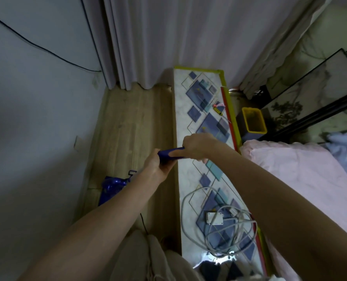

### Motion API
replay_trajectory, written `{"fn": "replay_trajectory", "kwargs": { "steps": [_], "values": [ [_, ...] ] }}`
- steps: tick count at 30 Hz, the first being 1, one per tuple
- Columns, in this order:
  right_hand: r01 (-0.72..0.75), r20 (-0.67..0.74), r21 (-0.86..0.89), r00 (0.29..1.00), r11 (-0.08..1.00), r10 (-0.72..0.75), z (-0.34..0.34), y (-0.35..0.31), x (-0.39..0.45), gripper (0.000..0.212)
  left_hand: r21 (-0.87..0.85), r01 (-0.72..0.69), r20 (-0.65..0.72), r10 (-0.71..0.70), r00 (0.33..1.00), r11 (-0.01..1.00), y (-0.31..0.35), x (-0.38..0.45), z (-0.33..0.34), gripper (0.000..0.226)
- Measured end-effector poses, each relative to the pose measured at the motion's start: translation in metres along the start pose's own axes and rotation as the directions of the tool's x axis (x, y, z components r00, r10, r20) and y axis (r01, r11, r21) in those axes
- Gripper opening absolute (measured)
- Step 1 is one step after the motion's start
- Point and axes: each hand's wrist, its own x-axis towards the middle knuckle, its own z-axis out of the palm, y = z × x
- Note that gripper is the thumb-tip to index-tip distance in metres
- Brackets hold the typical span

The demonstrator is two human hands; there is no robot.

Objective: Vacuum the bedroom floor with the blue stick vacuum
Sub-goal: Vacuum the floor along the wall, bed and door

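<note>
Hands meet at the middle of the frame on the dark blue plastic handle (171, 154) of a blue stick vacuum. The left hand (158, 166) wraps its fingers round the lower end of the handle, and the right hand (197, 147) curls over the upper end, so both are gripping it. Lower left of the handle, the glossy blue body of the vacuum (111, 189) shows beside the left forearm, over a strip of light wooden floor (128, 122) that runs along a pale grey wall (36, 118). Right of the floor strip stands a long narrow table with a white marbled top printed with blue squares (199, 110), edged in yellow. On its near end lies a loose coil of grey cable (215, 224) around a small white box (214, 218); near its far end lies a small yellow and black tool (218, 109). Pale grey curtains (158, 41) hang across the top of the frame. A yellow-rimmed bin (253, 120) sits to the right of the table, and a bed with pink bedding (300, 173) fills the right side.
</note>
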Motion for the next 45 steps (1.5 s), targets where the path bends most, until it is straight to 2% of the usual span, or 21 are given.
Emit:
{"fn": "replay_trajectory", "kwargs": {
  "steps": [3,5,8,14,19,23,28,31,34,37,40,45],
  "values": [
    [-0.082,0.103,0.177,0.993,0.981,0.064,-0.004,-0.007,0.005,0.074,0.018,-0.013,0.019,0.013,1.000,1.000,0.006,0.006,-0.005,0.010],
    [-0.049,0.053,0.122,0.998,0.991,0.042,-0.008,-0.015,0.006,0.073,0.024,-0.030,0.030,0.030,0.999,0.999,0.012,0.007,-0.009,0.014],
    [0.047,-0.070,0.035,0.997,0.998,-0.045,0.001,-0.024,0.008,0.069,0.034,-0.033,-0.002,0.033,0.999,0.999,0.018,0.006,-0.019,0.007],
    [0.066,-0.044,0.152,0.997,0.986,-0.060,0.014,-0.039,0.022,0.068,0.062,-0.039,-0.016,0.040,0.999,0.997,0.025,0.008,-0.042,0.026],
    [0.037,-0.019,0.242,0.999,0.970,-0.033,0.000,-0.044,0.029,0.069,-0.011,-0.065,0.016,0.065,0.998,0.998,0.033,0.005,-0.044,0.025],
    [0.054,-0.009,0.213,0.999,0.976,-0.053,0.002,-0.034,0.024,0.068,-0.074,-0.064,0.028,0.066,0.997,0.995,0.021,0.007,-0.045,0.034],
    [0.070,-0.019,0.067,0.997,0.995,-0.069,-0.005,-0.003,0.018,0.087,-0.131,-0.030,0.107,0.045,0.993,0.991,0.002,-0.001,-0.023,0.025],
    [0.044,-0.045,-0.026,0.998,0.999,-0.045,-0.009,0.014,0.012,0.084,-0.136,0.005,0.155,0.016,0.988,0.991,-0.009,-0.006,-0.006,0.022],
    [0.016,-0.079,-0.065,0.997,0.998,-0.021,-0.007,0.023,0.004,0.077,-0.129,0.027,0.199,-0.001,0.980,0.991,-0.018,-0.010,0.003,0.032],
    [0.015,-0.098,-0.058,0.995,0.998,-0.021,-0.002,0.024,0.002,0.077,-0.111,0.017,0.200,0.006,0.980,0.994,-0.019,-0.010,0.002,0.038],
    [0.035,-0.117,-0.056,0.992,0.998,-0.041,0.002,0.019,0.006,0.078,-0.074,-0.007,0.175,0.020,0.984,0.997,-0.017,-0.006,-0.005,0.034],
    [0.072,-0.088,0.042,0.994,0.996,-0.069,0.009,0.003,0.013,0.072,-0.085,-0.084,0.109,0.093,0.990,0.993,-0.013,0.004,-0.021,0.041]
  ]
}}
